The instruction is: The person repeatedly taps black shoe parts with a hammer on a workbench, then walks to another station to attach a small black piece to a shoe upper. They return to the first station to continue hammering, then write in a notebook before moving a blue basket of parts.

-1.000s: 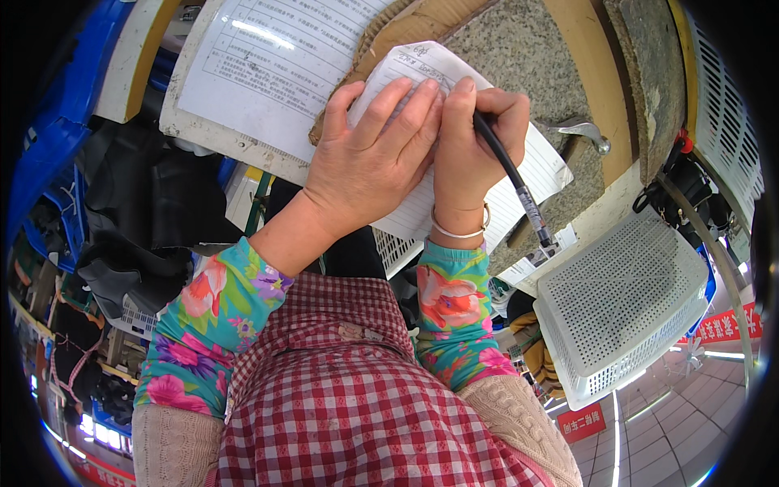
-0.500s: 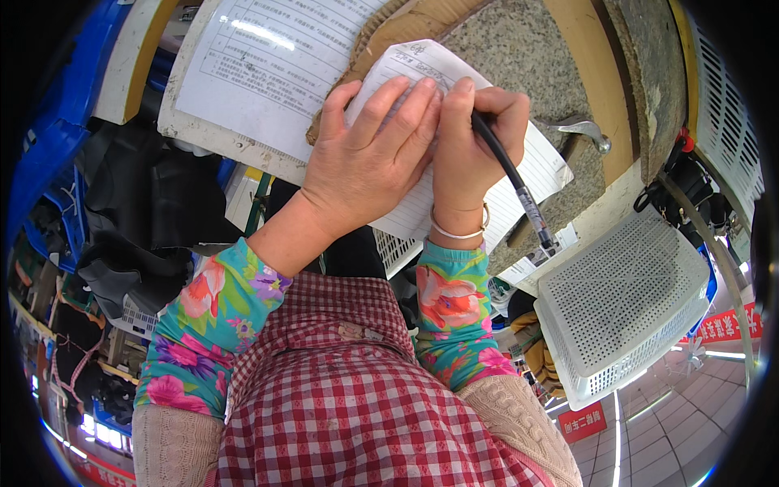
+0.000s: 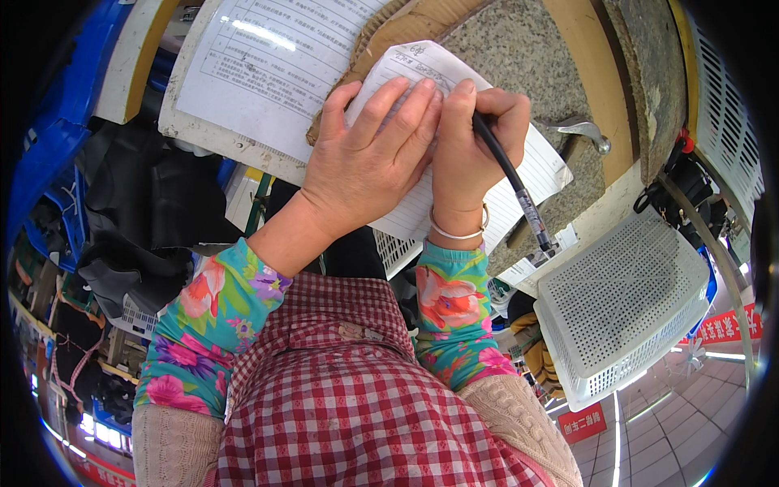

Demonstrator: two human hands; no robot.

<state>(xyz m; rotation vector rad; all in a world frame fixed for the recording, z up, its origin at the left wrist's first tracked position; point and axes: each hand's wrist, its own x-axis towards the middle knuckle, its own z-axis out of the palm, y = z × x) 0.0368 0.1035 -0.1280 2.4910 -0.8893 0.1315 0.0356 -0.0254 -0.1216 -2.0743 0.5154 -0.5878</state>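
Note:
A lined paper pad (image 3: 519,174) with handwriting near its top lies on the stone slab (image 3: 519,49). My left hand (image 3: 365,154) rests flat on the pad, its fingers stretched out and slightly apart. Beside it, my right hand (image 3: 475,154) grips a black pen (image 3: 511,174), whose back end slants down to the right. The pen's tip is hidden behind my right hand's fingers. Just right of the pad, a curved metal tool (image 3: 586,132) lies on the slab.
A printed sheet (image 3: 268,73) lies on a board at the left. Black sheet material (image 3: 154,195) hangs below it. A white perforated basket (image 3: 621,292) stands at the lower right, and a blue plastic container (image 3: 57,122) at the far left.
A little more handwriting appears to show at the top of the pad. My right hand has shifted very slightly with the pen; my left hand has stayed in place.

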